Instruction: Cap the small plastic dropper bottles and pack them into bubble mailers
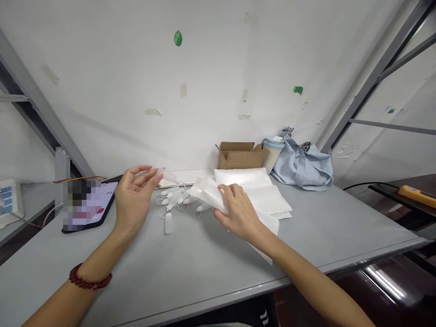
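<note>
My left hand (138, 190) pinches a small translucent white piece (170, 176) between thumb and fingertips, above the back of the grey table (190, 277). My right hand (238, 211) grips a white bubble mailer (209, 193), its near end raised toward my left hand. Between the hands lies a pile of small white items with looped cords (175, 198). One white tag-like piece (168, 224) rests apart, in front of the pile. Behind my right hand are more white bubble mailers (272, 200), stacked flat and overlapping.
A phone (107, 202) lies at the left. Against the wall stand an open cardboard box (241, 159) and a cup with a blue lid (271, 154). Beside them is a light blue cloth bag (303, 168). A yellow object (417, 196) sits on a dark shelf at the far right.
</note>
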### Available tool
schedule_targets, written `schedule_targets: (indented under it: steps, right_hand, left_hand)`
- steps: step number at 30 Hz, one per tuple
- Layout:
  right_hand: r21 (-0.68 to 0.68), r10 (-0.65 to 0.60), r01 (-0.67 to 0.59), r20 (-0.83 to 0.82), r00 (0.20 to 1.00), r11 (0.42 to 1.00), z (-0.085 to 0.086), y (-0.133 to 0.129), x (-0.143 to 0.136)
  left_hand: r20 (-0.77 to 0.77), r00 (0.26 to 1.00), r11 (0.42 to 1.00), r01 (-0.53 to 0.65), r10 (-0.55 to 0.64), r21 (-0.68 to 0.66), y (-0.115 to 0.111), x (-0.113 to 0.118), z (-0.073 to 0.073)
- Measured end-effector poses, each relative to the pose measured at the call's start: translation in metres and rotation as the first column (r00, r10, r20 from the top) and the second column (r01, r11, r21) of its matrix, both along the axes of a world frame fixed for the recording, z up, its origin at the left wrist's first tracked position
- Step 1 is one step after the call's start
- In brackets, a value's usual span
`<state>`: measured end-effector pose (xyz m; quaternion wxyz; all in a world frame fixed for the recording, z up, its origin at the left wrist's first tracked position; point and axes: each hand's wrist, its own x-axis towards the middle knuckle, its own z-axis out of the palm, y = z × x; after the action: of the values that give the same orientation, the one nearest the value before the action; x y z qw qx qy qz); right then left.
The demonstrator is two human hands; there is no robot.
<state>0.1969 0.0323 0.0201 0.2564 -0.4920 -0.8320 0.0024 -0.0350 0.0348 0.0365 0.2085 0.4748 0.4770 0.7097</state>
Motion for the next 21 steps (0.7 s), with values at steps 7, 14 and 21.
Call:
schedule_targets:
  steps: [7, 14, 21]
  right_hand:
    - [0.034, 0.077, -0.076, -0.031, 0.997, 0.997, -0.006, -0.004, -0.005]
    - [0.010, 0.109, -0.109, -0.048, 0.993, 0.994, -0.009, -0.007, -0.010]
    - [0.013, 0.077, -0.076, -0.063, 0.995, 0.997, -0.007, -0.005, -0.007]
  left_hand:
    - [0.197, 0.969, 0.958, 0.190, -0.148, -0.215, 0.000, 0.019, -0.017]
    - [-0.317, 0.913, 0.917, 0.128, -0.258, -0.378, -0.008, 0.035, -0.020]
    - [-0.452, 0.863, 0.929, 0.051, -0.225, -0.366, 0.006, 0.002, -0.013]
